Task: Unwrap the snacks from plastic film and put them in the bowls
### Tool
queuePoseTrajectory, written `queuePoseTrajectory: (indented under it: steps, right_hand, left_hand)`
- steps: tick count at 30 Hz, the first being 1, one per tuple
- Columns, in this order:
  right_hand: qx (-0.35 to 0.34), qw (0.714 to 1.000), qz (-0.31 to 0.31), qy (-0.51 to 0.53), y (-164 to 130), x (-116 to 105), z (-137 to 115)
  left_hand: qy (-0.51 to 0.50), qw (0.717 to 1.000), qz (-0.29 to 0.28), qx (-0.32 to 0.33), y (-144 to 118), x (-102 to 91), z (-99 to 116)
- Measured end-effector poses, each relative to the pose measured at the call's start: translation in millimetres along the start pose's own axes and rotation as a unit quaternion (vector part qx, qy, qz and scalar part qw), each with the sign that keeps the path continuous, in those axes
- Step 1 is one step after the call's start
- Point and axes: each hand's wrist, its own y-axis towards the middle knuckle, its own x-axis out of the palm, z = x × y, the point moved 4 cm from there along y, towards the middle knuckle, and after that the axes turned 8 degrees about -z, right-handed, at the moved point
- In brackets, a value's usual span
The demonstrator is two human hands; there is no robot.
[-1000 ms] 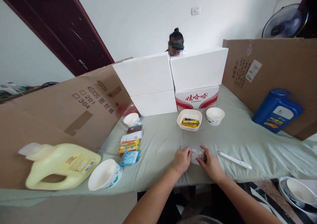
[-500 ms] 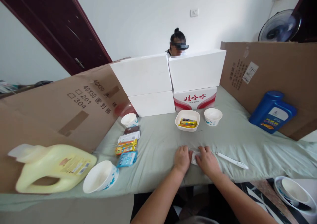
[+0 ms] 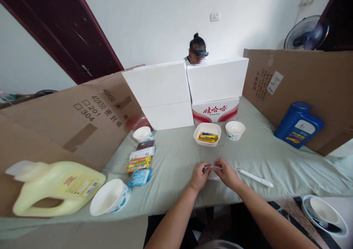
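Both hands are low over the cloth-covered table, close together in front of me. Between the fingertips of my left hand (image 3: 199, 176) and my right hand (image 3: 227, 176) is the top edge of a small, thin see-through plastic bag (image 3: 214, 175). Each hand pinches one side of it, and its lower part hangs towards the cloth. A slim white stick-like tool (image 3: 256, 177) lies just right of my right hand. Beyond the hands stands a square white bowl (image 3: 196, 136) with yellow-wrapped snack sticks (image 3: 208, 137) inside, beside a round paper bowl (image 3: 235, 130).
Left are a yellow detergent jug (image 3: 63, 186), paper bowls (image 3: 116, 197) and a row of packets (image 3: 139, 177). A blue jug (image 3: 299, 126) stands right. White boxes (image 3: 165, 85) and cardboard panels (image 3: 298, 76) wall the table. A person (image 3: 197, 49) is behind the boxes.
My hands have gone from pressing the bag flat on the cloth to pinching its edge, raised slightly. The view has shifted a little; the other things stay put.
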Motion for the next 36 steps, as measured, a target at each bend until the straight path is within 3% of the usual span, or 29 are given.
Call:
queuePoseTrajectory:
  steps: [10,18,24,28,33,36]
  right_hand:
    - [0.044,0.993,0.060,0.097,0.2,24.2,4.3]
    - [0.039,0.986,0.073,0.143,-3.6,20.3,4.0]
    - [0.042,0.981,0.051,0.182,0.1,12.9,10.5]
    - [0.074,0.978,0.084,0.178,22.1,-26.9,28.9]
    - [0.166,0.959,0.201,0.113,86.8,-125.7,65.0]
    - [0.226,0.946,0.230,0.043,120.6,-170.8,81.1]
  left_hand:
    - [-0.083,0.996,-0.003,-0.037,-3.5,-0.5,-8.8]
    - [-0.111,0.992,0.032,-0.052,-2.2,0.6,-9.3]
    - [-0.140,0.987,0.052,-0.063,-2.2,-3.0,-10.7]
    - [-0.227,0.969,0.064,-0.076,-3.2,-4.2,-10.6]
    - [-0.272,0.958,0.025,-0.081,-1.5,1.3,-9.4]
    - [-0.257,0.964,0.010,-0.074,0.5,4.7,-13.0]
